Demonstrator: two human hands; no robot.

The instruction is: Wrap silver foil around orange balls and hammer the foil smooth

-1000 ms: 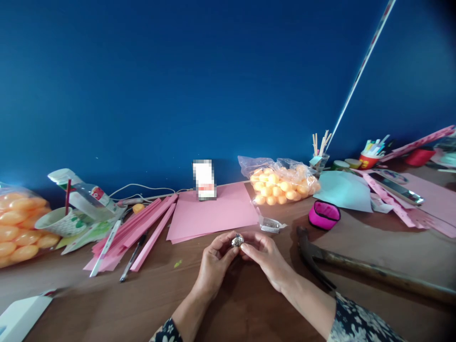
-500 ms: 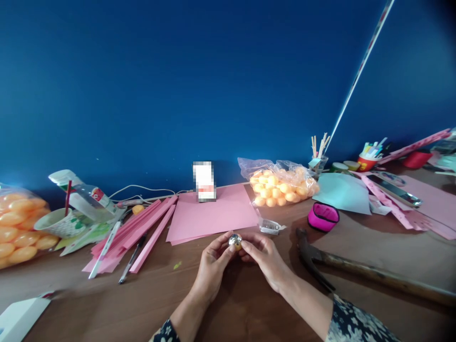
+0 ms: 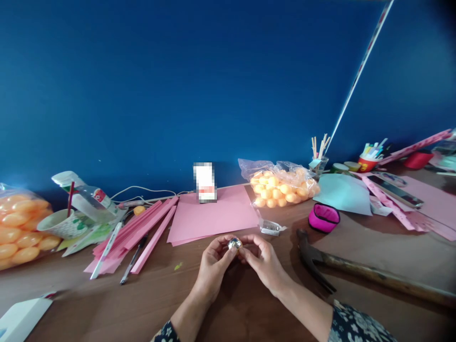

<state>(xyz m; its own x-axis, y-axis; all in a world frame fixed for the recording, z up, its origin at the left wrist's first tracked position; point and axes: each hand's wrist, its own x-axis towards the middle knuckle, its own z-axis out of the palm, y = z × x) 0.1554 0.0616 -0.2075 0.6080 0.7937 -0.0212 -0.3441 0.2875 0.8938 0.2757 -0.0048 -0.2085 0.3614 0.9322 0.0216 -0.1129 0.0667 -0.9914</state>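
Observation:
A small shiny silver ball (image 3: 234, 243) is pinched between my two hands, just above the brown table (image 3: 245, 304). My left hand (image 3: 213, 266) is closed on its left side, thumb against the front. My right hand (image 3: 265, 266) grips it from the right with thumb and fingertips. Its lower part and back are hidden by the fingers, so I cannot tell its exact kind. Beyond the hands lie pink paper sheets (image 3: 213, 213) and a small clear plastic wrapper (image 3: 270, 228).
A claw hammer (image 3: 356, 266) and a magenta fabric band (image 3: 323, 218) lie to the right. Bags of orange balls stand at the back (image 3: 274, 187) and left (image 3: 21, 228). Pink strips (image 3: 131, 228), pens, a paper cup (image 3: 64, 223) and a bottle (image 3: 96, 202) crowd the left.
My right thumb has shifted slightly lower on the silver ball, and its fingers have curled a little. Both hands stay in nearly the same place.

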